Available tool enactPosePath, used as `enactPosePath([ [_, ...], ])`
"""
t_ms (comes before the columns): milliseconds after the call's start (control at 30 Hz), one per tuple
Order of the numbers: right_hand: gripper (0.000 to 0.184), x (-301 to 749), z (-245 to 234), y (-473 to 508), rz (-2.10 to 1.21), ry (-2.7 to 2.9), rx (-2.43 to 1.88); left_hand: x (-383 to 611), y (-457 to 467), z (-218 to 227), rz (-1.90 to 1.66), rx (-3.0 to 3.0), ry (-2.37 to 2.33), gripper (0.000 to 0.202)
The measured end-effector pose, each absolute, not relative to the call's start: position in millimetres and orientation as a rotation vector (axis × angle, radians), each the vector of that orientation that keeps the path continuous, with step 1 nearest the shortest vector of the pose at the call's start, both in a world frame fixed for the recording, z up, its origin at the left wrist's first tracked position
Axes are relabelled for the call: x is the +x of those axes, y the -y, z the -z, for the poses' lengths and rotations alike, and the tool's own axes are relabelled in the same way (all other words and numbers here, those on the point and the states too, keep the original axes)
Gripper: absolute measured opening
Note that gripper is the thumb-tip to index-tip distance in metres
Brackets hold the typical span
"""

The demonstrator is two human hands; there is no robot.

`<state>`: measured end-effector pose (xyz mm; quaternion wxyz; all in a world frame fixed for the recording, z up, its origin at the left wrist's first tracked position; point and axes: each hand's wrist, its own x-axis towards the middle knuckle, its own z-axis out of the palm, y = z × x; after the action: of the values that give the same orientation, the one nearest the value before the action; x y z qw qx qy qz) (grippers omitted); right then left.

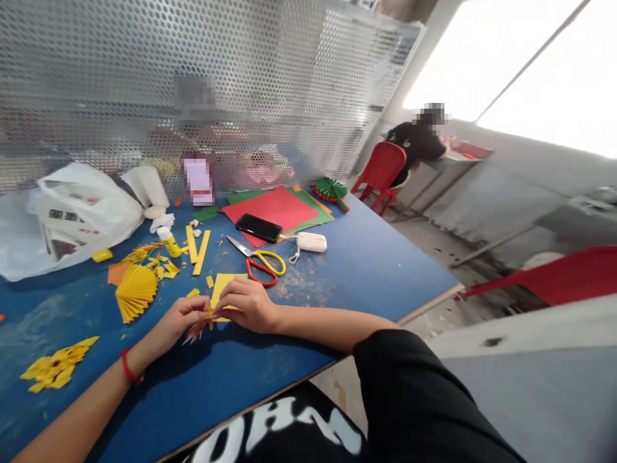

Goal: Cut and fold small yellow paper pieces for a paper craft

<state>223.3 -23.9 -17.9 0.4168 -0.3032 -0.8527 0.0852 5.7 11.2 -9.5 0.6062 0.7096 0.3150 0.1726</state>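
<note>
Blue tabletop [337, 276] under everything. Yellow paper sheet [224, 289] sits near the front edge, long axis pointing away from the person, held in a narrow pinch between left hand [180, 321] and right hand [245, 305]. Yellow pleated paper fan [135, 290] lies left; red-and-yellow scissors [245, 258] lie just ahead.
</note>
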Motion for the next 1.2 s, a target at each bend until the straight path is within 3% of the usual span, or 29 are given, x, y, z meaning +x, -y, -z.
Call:
enactPosePath([
  [200, 0.023, 223.5, 19.1, 17.9, -0.607, 1.994, -0.793, 7.7, -10.1, 6.0, -0.444, 1.648, -0.787, 0.032],
  [433, 0.045, 218.8, 16.5, 13.7, -1.159, 1.678, -0.894, 11.2, -7.4, 3.4, -0.457, 1.723, -0.835, 0.031],
  [600, 0.050, 219.6, 14.3, 14.1, -1.239, 1.638, -0.949, 12.6, -0.3, 4.5, -0.529, 1.806, -0.849, 0.034],
  [1200, 0.037, 220.0, 17.5, 17.4, -1.250, 1.568, -1.014, 17.9, 10.4, -4.0, -0.570, 1.907, -0.804, 0.032],
])
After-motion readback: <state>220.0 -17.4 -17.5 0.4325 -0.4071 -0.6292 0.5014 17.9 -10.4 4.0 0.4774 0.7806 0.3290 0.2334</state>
